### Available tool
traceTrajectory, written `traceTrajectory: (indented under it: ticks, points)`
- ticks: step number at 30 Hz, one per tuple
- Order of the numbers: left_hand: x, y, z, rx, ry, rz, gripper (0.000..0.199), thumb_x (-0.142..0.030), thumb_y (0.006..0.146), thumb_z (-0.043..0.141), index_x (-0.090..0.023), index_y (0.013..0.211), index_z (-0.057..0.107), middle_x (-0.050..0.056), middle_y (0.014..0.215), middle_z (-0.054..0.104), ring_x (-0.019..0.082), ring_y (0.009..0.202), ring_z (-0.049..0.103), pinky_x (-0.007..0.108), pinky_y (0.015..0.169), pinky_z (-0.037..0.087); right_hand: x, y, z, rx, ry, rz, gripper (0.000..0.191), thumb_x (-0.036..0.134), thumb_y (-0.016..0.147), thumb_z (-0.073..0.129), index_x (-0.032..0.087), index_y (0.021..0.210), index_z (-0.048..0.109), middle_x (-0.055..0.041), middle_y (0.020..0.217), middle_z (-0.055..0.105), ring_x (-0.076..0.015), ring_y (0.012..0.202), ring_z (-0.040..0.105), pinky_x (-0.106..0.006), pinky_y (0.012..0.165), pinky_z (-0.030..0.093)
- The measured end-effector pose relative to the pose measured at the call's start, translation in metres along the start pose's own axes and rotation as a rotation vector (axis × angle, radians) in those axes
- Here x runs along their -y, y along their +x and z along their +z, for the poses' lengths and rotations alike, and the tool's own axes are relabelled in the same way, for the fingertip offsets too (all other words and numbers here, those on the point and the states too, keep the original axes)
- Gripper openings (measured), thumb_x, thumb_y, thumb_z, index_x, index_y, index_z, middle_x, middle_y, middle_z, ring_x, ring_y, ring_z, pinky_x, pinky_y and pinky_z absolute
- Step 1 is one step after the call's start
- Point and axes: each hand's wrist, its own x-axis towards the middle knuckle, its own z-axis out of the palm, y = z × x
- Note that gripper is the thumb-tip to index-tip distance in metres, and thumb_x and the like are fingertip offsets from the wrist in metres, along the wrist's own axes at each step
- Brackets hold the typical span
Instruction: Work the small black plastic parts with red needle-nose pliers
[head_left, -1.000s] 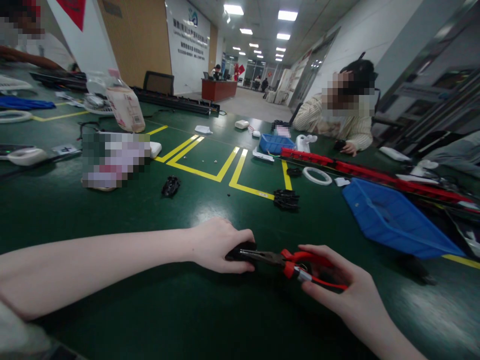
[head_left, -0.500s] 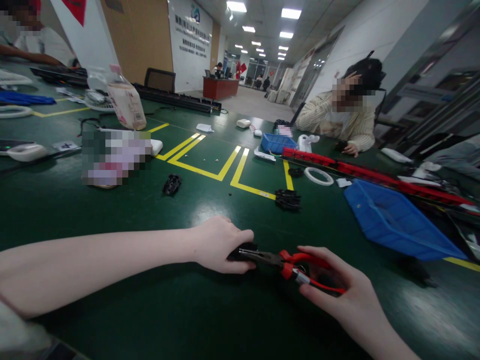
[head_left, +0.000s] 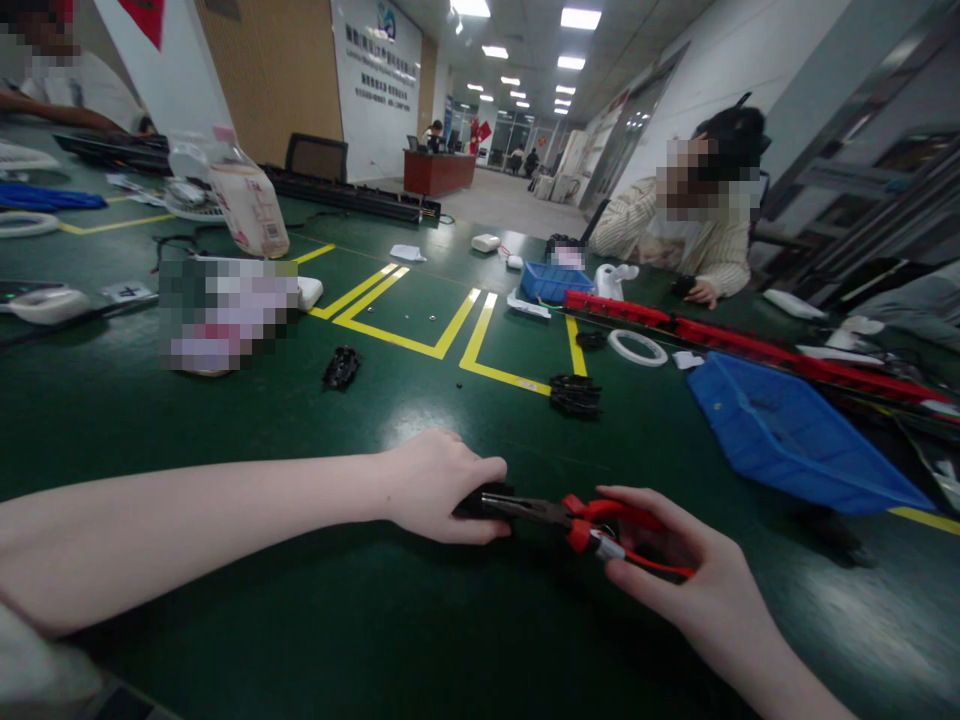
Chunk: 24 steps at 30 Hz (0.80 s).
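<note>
My left hand [head_left: 442, 490] is closed round a small black part [head_left: 472, 503], most of which its fingers hide. Red-handled needle-nose pliers [head_left: 581, 522] lie in my right hand [head_left: 675, 560], the thumb on one handle and the fingers round the other. The jaws point left and reach the black part at my left fingertips. Whether they pinch it, I cannot tell. Beyond my hands, one black piece [head_left: 342, 368] rests on the green table [head_left: 262, 420], and a black clip-like piece [head_left: 575, 396] lies by the yellow tape.
A blue bin [head_left: 795, 430] stands to the right, near a red strip [head_left: 735, 345] and a white ring [head_left: 637, 348]. At the left are a bottle [head_left: 249, 205] and a blurred-out object [head_left: 229, 315]. Another person [head_left: 682, 215] sits across the table.
The pliers and my right hand have shifted very slightly to the right. My left hand stays almost still round the black part.
</note>
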Motion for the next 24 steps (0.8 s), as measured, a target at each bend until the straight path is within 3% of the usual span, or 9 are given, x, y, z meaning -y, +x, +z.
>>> traceTrajectory:
  ticks: [16,19,24]
  points:
    - [0.001,0.000,-0.001,0.008,-0.014,-0.006,0.032,-0.052,0.090,0.053,-0.020,0.094,0.053,-0.003,0.063,0.061,0.014,0.052,0.057,0.026,0.052,0.040,-0.001,0.002,-0.001,0.019,-0.020,0.006,0.044,0.045,0.066,0.073,0.026,0.105,0.069,-0.0047,0.100,0.074,-0.0289,0.089,0.069,-0.043,0.081,0.055]
    - [0.001,0.000,-0.001,0.001,-0.023,-0.005,0.033,-0.052,0.090,0.054,-0.020,0.094,0.054,-0.003,0.064,0.061,0.014,0.053,0.058,0.025,0.052,0.040,-0.009,0.004,-0.003,0.035,-0.048,-0.040,0.043,0.045,0.068,0.072,0.026,0.106,0.069,-0.0049,0.102,0.074,-0.0291,0.089,0.069,-0.042,0.078,0.055]
    - [0.001,0.001,-0.002,0.011,-0.020,-0.008,0.034,-0.054,0.088,0.056,-0.019,0.092,0.055,-0.002,0.066,0.061,0.014,0.054,0.058,0.024,0.050,0.039,-0.028,0.008,-0.009,0.020,-0.104,-0.210,0.035,0.050,0.084,0.055,0.029,0.109,0.068,-0.0047,0.105,0.072,-0.0275,0.092,0.068,-0.037,0.071,0.055]
